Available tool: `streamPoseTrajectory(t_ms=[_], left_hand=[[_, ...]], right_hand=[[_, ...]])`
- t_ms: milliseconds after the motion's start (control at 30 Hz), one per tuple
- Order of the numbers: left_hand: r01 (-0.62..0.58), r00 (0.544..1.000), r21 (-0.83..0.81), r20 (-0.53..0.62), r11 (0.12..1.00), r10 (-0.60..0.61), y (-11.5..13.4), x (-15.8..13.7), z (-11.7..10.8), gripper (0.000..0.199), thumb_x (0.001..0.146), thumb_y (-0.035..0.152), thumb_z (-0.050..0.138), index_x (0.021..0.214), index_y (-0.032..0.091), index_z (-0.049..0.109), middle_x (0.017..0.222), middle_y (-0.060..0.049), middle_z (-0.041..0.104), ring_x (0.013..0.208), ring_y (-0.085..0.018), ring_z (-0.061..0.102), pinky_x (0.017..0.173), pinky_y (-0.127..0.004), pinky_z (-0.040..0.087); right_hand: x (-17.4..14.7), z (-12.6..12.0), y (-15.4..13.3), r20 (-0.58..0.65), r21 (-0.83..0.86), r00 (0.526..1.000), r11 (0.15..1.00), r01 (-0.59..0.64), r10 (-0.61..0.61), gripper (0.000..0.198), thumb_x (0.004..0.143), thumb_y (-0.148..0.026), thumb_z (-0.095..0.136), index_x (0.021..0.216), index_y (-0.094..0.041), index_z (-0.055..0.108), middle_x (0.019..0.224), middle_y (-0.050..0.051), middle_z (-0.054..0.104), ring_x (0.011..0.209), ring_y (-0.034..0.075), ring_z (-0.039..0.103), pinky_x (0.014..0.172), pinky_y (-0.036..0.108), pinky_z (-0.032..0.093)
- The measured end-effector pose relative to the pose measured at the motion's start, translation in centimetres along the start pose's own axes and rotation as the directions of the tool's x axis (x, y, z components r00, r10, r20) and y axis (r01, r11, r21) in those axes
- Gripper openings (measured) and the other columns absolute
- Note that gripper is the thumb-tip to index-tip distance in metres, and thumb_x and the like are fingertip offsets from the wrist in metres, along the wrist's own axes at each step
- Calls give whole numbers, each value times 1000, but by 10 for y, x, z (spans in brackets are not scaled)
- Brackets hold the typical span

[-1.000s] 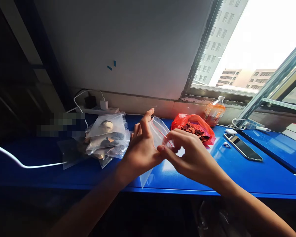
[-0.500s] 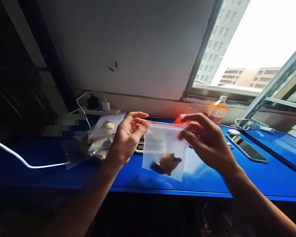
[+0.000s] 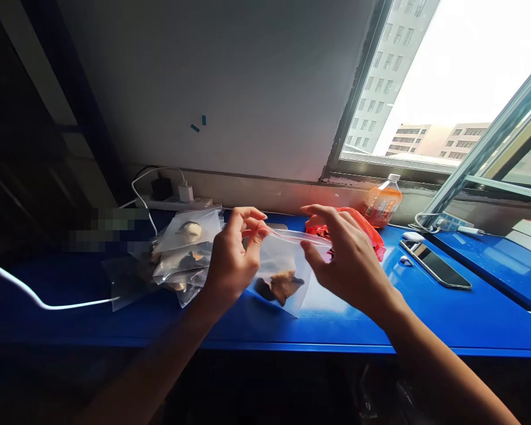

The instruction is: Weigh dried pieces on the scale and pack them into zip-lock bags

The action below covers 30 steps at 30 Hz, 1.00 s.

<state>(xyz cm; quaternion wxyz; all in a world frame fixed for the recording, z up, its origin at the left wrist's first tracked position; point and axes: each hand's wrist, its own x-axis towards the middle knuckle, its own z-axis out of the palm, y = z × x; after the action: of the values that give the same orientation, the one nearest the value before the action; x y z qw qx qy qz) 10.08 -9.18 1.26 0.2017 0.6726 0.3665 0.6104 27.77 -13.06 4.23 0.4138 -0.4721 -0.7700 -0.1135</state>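
Note:
A clear zip bag with brown and black dried pieces at its bottom hangs tilted over the blue table. My left hand pinches the left end of its red-lined zip strip between thumb and fingers. At the right end, my right hand has its thumb against the strip; its index finger is raised apart and its other fingers are partly hidden. Left of my left hand lies a pile of similar filled zip bags. Behind my right hand is a red plastic bag with dark pieces in it.
An orange drink bottle stands by the window. To the right lie a phone, a white earbud case and an earbud. A white cable crosses the left side. A power strip sits along the wall.
The zip bag has swung to a steeper tilt and its lower end moved left. My right hand's thumb has slid left along the strip. More of the red plastic bag shows.

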Motion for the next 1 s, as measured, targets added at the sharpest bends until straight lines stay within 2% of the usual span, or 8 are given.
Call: streamPoseTrajectory(t_ms=[67,133,267,400,600,800,900,1000], left_hand=[[-32,999,45,-2,999,32,1,-5,6,10,84,24,59,92,21,54,81,0,64,80,-15,66,76,-29,52],[-42,999,47,4,998,42,4,-9,10,14,82,24,62,93,22,54,82,0,66,80,-15,67,74,-29,53],[45,998,-104,48,994,-40,12,-12,9,34,78,26,68,107,24,51,87,0,68,82,-16,68,79,-31,54],[103,994,-147,42,984,-98,16,-10,4,34,76,26,70,104,23,52,82,1,66,79,-15,66,78,-30,54],[131,989,-114,91,985,-121,14,-15,1,21,80,26,65,99,23,57,81,-1,66,81,-17,65,77,-31,53],[45,999,-54,10,998,-45,22,-17,1,11,81,24,64,89,23,57,80,1,64,80,-15,64,72,-27,52],[46,999,-90,18,995,-44,33,-9,-3,13,79,23,65,88,21,56,80,1,63,77,-14,64,69,-25,53],[23,1000,-143,7,989,-22,43,-2,-11,12,78,21,65,79,20,53,76,1,61,74,-13,63,69,-26,54]], right_hand=[[2,5,-10,41,-33,998,998,54,-53,41,81,-15,52,122,-19,51,105,9,66,96,23,58,82,39,44],[5,9,-19,71,-40,995,997,69,-66,39,82,-11,47,119,-19,52,98,8,66,89,21,58,79,37,42],[12,9,-24,144,-21,989,999,40,-37,43,79,-5,44,120,-18,49,91,7,66,83,19,57,76,34,40],[15,6,-24,213,44,976,998,43,-51,45,79,-5,43,121,-18,44,95,8,64,86,19,57,75,34,40],[7,17,-25,165,109,983,992,63,-81,47,79,-5,41,124,-14,32,88,8,60,81,19,55,74,35,41],[3,17,-25,116,77,987,991,106,-114,38,82,-7,40,118,-16,32,93,10,59,82,20,53,75,38,41],[2,5,-17,111,66,991,996,64,-71,32,84,-10,42,114,-18,34,93,9,60,84,21,55,75,40,42],[-2,-7,-4,122,156,992,986,-53,34,26,86,-15,45,110,-21,37,95,8,59,86,19,58,76,38,44]])
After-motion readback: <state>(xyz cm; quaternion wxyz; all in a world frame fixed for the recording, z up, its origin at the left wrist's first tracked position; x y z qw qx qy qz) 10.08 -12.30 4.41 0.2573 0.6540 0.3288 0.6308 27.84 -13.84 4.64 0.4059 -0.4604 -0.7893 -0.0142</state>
